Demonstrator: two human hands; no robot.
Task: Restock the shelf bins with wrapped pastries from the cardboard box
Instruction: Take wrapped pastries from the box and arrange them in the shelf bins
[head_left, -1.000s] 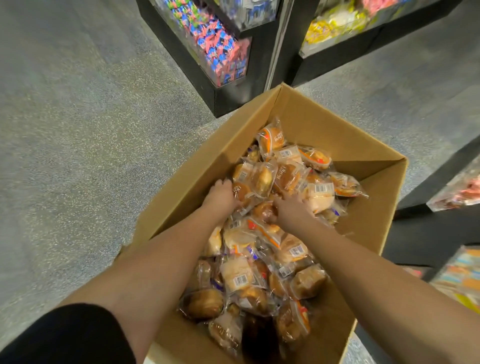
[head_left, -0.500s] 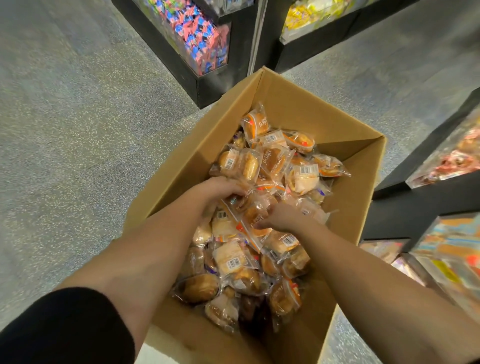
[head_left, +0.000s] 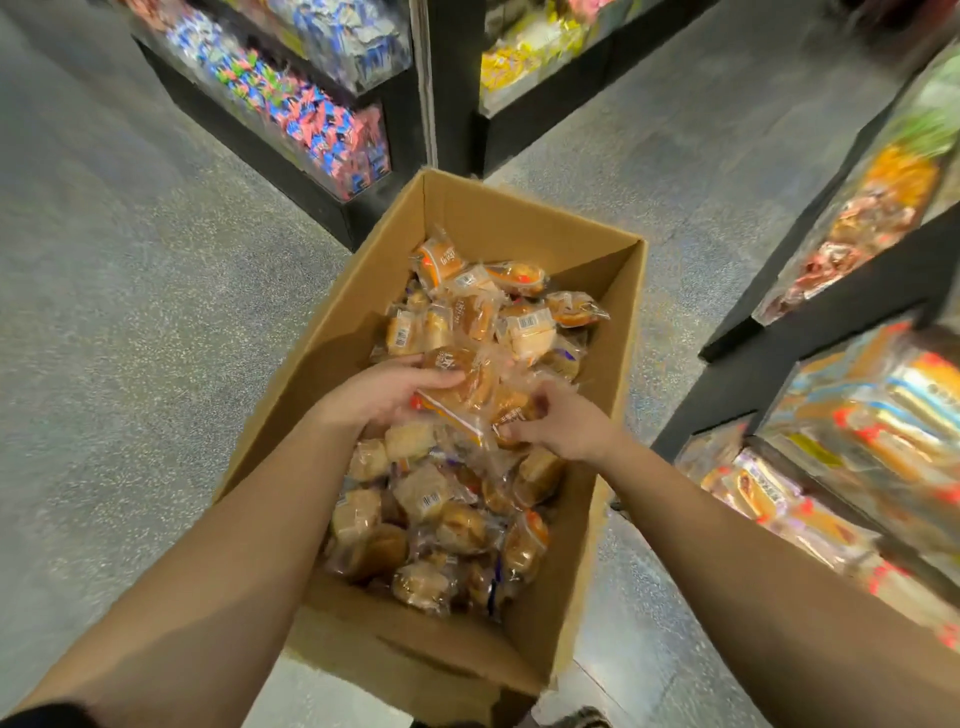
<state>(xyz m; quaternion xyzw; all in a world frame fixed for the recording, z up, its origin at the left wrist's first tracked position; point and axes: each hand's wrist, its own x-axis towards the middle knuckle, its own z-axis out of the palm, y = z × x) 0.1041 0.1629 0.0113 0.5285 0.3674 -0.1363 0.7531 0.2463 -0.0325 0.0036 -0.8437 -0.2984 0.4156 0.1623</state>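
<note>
Head view. An open cardboard box (head_left: 524, 223) stands on a speckled grey floor (head_left: 130, 322), filled with a heap of wrapped pastries (head_left: 441, 499) in clear film, several showing white barcode labels. Both forearms reach down into the box from the lower edge of the frame. The left hand (head_left: 382, 397) lies near the middle of the heap, its fingers and thumb curled round a bundle of gathered pastries (head_left: 467, 384); the thumb presses across the top wrapper. The right hand (head_left: 563, 423) meets the same bundle from the opposite side, fingers bent and pinching the wrappers at its lower right edge. The bundle sits just above the rest of the heap, between the two hands, inside the box walls. Beyond the far left corner of the box, a black shelf unit (head_left: 249, 140) carries clear bins of blue and pink sweets (head_left: 332, 130). To the right, blurred shelf bins (head_left: 857, 426) hold orange and red packets. A second black unit with yellow packets (head_left: 514, 62) stands behind the box.
</note>
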